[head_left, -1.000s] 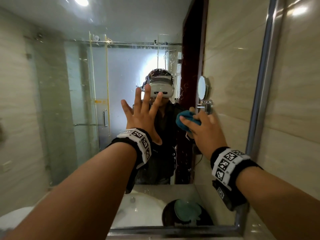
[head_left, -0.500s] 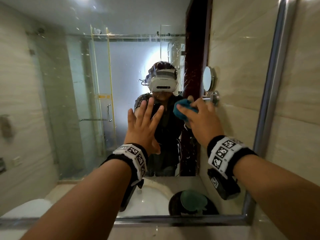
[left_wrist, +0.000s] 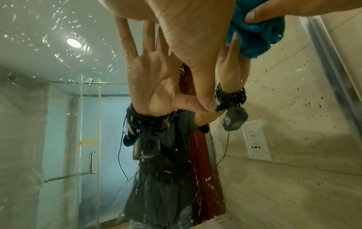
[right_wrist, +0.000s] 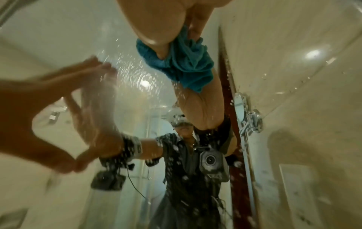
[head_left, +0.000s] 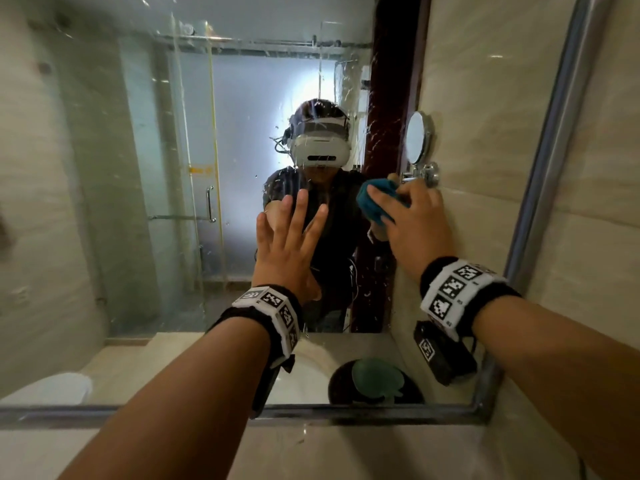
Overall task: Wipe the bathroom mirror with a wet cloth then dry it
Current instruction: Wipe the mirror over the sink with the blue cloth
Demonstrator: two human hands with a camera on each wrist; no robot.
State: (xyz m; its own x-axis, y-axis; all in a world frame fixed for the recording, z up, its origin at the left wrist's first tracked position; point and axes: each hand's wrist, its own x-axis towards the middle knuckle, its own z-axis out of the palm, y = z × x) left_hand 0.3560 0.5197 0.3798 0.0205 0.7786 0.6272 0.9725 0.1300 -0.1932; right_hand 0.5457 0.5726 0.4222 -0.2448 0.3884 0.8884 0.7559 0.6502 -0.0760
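Observation:
The bathroom mirror [head_left: 104, 202] fills the head view in a metal frame [head_left: 540, 168], its glass speckled with water drops. My left hand [head_left: 287, 244] lies flat against the glass with fingers straight and spread, thumb touching the surface [left_wrist: 207, 105]. My right hand [head_left: 412, 223] grips a bunched blue cloth [head_left: 370, 199] and presses it on the glass, right of the left hand. The cloth [right_wrist: 186, 62] bulges out under the right thumb [right_wrist: 156, 35] in the right wrist view. It also shows at the upper right of the left wrist view as the blue cloth [left_wrist: 254, 35].
A pale stone ledge [head_left: 346, 445] runs under the mirror and a tiled wall [head_left: 595, 202] stands to its right. Reflected in the glass are a round wall mirror [head_left: 417, 138], a dark bowl [head_left: 375, 379], a basin, a glass shower door [head_left: 207, 202] and my own figure.
My left hand has slid down the glass, from the reflected headset's height to chest height. The right hand still presses the cloth near the reflected wall mirror's mount.

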